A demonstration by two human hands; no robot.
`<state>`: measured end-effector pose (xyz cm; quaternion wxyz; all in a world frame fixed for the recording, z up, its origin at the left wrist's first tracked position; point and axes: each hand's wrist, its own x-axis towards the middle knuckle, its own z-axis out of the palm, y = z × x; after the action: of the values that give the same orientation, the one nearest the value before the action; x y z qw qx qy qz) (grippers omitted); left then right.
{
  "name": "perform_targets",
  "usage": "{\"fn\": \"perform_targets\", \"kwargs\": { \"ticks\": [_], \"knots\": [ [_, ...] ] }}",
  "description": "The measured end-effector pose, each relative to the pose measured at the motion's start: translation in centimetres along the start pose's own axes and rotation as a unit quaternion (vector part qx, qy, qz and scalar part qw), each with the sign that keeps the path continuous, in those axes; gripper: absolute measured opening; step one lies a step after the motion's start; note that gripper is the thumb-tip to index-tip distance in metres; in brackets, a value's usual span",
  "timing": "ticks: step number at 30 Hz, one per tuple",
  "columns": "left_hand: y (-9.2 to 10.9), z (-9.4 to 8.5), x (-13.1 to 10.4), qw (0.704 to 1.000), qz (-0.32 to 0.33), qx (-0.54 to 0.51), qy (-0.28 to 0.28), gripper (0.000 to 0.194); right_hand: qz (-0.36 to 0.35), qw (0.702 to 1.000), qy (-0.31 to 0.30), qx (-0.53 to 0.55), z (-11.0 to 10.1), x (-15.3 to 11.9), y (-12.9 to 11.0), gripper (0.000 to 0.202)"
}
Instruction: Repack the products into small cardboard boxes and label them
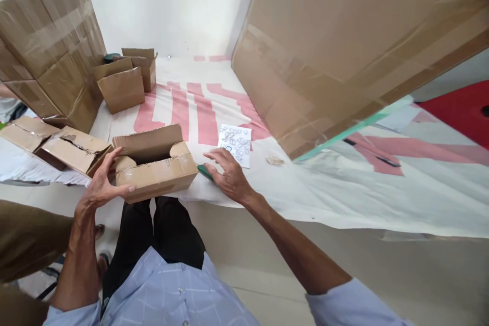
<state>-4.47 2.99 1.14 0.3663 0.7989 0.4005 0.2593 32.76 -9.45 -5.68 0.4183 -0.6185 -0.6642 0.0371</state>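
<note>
In the head view a small cardboard box (160, 178) sits at the table's front edge, its back flap raised and its top partly uncovered. My left hand (103, 183) grips the left end, thumb along the front face and fingers at the upper left corner. Just off the box's right end, my right hand (229, 173) is open with fingers apart. Below its thumb lies a green object (205, 172), partly hidden, whose kind I cannot make out. Behind that hand is a white paper sheet (240, 145) covered with small drawn shapes.
Two closed boxes (74, 150) lie to the left, with two open-topped boxes (122, 89) farther back. Large cardboard panels (49, 46) stand at left, and a big cardboard sheet (324, 46) leans at right. A dark pen-like tool (372, 153) lies right. Another person's leg (34, 239) is at left.
</note>
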Motion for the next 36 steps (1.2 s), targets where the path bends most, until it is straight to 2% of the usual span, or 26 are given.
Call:
{"fn": "perform_targets", "kwargs": {
  "ticks": [2,5,7,9,12,14,17,20,22,26,31,36],
  "knots": [
    [-0.4,0.1,0.1,1.000,0.006,-0.006,0.007,0.116,-0.042,0.999,-0.010,0.020,-0.3,2.2,-2.3,0.030],
    [-0.4,0.2,0.0,1.000,0.009,-0.009,0.018,0.113,-0.103,0.992,-0.060,0.038,0.0,4.5,-5.1,0.030],
    [-0.3,0.3,-0.1,1.000,0.002,-0.015,0.021,0.109,-0.123,0.987,-0.094,0.045,0.3,5.6,-6.1,0.028],
    [-0.2,0.5,-0.2,0.999,-0.003,-0.025,0.020,0.108,-0.122,0.987,-0.095,0.043,0.6,6.6,-6.6,0.027],
    [-0.2,0.8,-0.3,0.999,0.001,-0.040,0.021,0.111,-0.084,0.995,-0.043,0.025,0.8,8.7,-6.1,0.030],
    [-0.2,1.0,-0.4,0.998,-0.001,-0.052,0.023,0.110,-0.043,0.998,-0.029,0.029,0.9,10.6,-5.4,0.031],
    [-0.1,1.0,-0.6,0.998,-0.005,-0.053,0.035,0.099,0.020,0.989,-0.093,0.116,1.0,13.1,-4.2,0.031],
    [0.0,1.1,-0.7,0.998,-0.002,-0.032,0.047,0.094,0.066,0.957,-0.172,0.223,1.0,14.3,-3.6,0.047],
    [0.0,1.1,-0.8,0.999,0.000,-0.022,0.049,0.093,0.094,0.942,-0.180,0.269,0.9,14.5,-3.6,0.052],
    [0.0,1.3,-0.7,0.999,0.010,-0.031,0.043,0.090,0.160,0.914,-0.165,0.333,0.6,14.5,-4.0,0.046],
    [-0.1,1.3,-0.7,0.999,0.011,-0.034,0.034,0.094,0.204,0.887,-0.206,0.360,-0.2,15.2,-4.3,0.048],
    [0.5,0.9,-0.5,0.999,0.023,-0.014,0.028,0.089,0.195,0.886,-0.268,0.323,-1.8,15.6,-4.6,0.046]
  ]
}}
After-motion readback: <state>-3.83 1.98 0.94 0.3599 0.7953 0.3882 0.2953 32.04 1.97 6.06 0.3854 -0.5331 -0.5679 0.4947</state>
